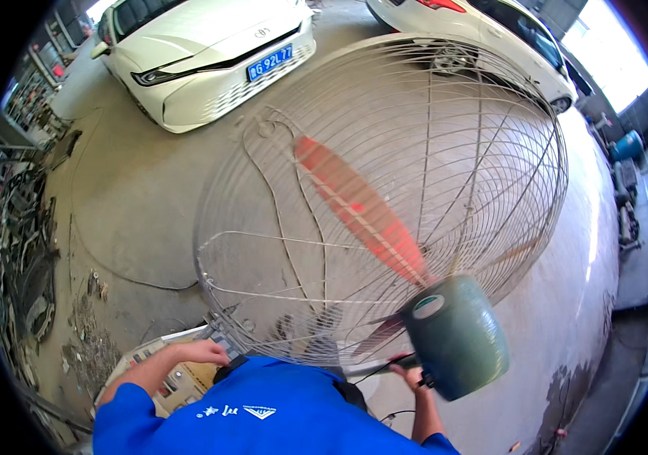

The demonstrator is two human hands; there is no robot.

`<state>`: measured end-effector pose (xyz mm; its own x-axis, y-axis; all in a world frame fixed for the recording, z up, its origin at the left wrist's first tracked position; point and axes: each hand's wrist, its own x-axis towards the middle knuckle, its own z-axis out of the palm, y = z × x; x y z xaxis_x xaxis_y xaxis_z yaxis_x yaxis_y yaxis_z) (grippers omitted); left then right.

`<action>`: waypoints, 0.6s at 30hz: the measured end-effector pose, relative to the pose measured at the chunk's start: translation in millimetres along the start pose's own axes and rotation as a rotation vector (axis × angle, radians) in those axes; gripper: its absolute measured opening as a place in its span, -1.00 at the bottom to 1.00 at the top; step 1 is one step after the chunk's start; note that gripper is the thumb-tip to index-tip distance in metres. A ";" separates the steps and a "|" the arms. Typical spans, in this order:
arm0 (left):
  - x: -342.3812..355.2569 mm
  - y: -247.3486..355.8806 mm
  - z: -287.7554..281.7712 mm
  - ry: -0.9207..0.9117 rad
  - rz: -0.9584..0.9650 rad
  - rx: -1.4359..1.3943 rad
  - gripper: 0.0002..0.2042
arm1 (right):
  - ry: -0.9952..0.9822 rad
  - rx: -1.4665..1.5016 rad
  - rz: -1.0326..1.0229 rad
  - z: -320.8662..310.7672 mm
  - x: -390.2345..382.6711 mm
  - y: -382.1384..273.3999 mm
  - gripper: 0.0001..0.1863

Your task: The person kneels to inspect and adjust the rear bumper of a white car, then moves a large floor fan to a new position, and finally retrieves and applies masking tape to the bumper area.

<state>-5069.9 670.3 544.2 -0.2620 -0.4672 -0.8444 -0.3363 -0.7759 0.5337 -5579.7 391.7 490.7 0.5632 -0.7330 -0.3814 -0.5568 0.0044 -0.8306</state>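
Note:
A large floor fan stands close in front of me, with a round wire cage [491,205], red blades [362,208] and a dark green motor [464,341]. The blades look slightly smeared. My right hand [410,374] is beside the motor's underside, its fingers closed around a grey tube [373,368] that runs to the motor. At the cage's lower left, my left hand [201,352] is closed with curled fingers, next to a black part [227,370]. Whatever it grips is hidden. My blue shirt covers the lower middle of the view.
Two white cars stand ahead, one car [210,57] at the left and another [491,30] beyond the cage. A dark cable [138,282] lies on the concrete floor. Metal parts [32,280] are heaped along the left wall. A blue drum [627,145] stands far right.

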 end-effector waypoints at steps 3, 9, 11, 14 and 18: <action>-1.3 -100.5 -1.1 0.122 -0.315 0.565 -0.68 | -0.091 0.162 0.033 3.6 11.5 38.9 -0.80; -46.3 -37.9 -10.7 0.317 -0.558 0.235 -0.72 | -0.152 0.084 0.003 23.8 42.9 80.0 -0.77; -42.3 -11.1 -18.0 0.484 -0.607 -0.010 -0.76 | -0.146 0.073 -0.037 40.3 60.4 87.6 -0.75; -23.0 -6.9 -27.0 0.556 -0.429 0.160 -0.78 | -0.145 0.013 -0.116 57.7 83.8 87.4 -0.72; -19.3 16.7 -43.0 0.635 -0.331 0.029 -0.77 | -0.138 -0.008 -0.196 70.9 121.4 59.6 -0.68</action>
<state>-5031.5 648.1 567.4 0.4320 -0.3722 -0.8215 -0.3331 -0.9123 0.2381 -5501.2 351.2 366.1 0.7389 -0.6194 -0.2652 -0.4329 -0.1348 -0.8913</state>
